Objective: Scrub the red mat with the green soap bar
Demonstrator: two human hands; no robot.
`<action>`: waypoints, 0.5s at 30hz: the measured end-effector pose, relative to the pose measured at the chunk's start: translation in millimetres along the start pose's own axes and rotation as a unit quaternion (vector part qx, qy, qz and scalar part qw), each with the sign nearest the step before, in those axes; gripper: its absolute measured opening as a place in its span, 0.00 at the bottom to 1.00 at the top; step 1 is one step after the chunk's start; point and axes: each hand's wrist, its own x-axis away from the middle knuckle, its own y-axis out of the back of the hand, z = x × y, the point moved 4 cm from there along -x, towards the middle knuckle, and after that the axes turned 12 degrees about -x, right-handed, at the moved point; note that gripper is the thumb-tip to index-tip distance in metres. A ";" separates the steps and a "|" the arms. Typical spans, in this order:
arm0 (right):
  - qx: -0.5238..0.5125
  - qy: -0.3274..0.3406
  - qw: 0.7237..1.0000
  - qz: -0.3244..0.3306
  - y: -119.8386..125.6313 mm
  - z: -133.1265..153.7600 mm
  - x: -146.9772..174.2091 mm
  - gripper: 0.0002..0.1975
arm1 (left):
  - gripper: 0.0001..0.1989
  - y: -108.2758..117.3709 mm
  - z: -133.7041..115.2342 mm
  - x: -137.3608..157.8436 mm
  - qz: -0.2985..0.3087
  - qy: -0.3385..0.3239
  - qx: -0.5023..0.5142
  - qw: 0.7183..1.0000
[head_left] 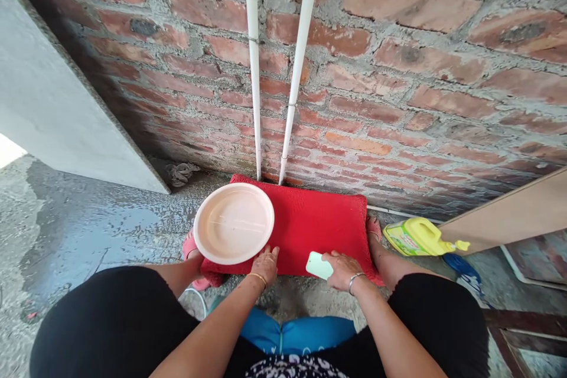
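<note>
A red mat (323, 218) with a fluffy edge lies spread out in front of me, between my feet. My left hand (267, 263) rests at its near edge, fingers stretched out, beside a cream plastic basin (234, 223) of what looks like water. The basin sits on the left part of the mat. Closed round one end of a pale green flat block (319, 266) with rounded corners is my right hand (342, 270). That block has a small dark spot near its far end and lies over the mat; its underside is hidden.
A yellow detergent bottle (419, 237) stands at the right by a leaning board (509, 227). White pipes (295, 71) run down the brick wall (376, 106) behind the mat. At the left are a grey slab (80, 88), a crumpled rag (181, 173) and wet concrete floor (119, 230).
</note>
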 end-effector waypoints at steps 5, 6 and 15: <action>-0.240 -0.048 0.924 -0.295 64.1 -4.6 -5.7 0.31 | 0.36 3.3 7.9 -9.7 -0.040 0.000 0.002 0.999; -0.307 -0.036 0.880 -0.361 76.2 -5.7 -5.5 0.32 | 0.37 2.9 8.0 -11.9 -0.042 0.004 0.002 0.999; -0.664 -0.044 0.557 -0.497 98.1 -44.6 -51.1 0.35 | 0.45 -16.3 -0.1 -24.7 -0.065 0.034 -0.026 0.997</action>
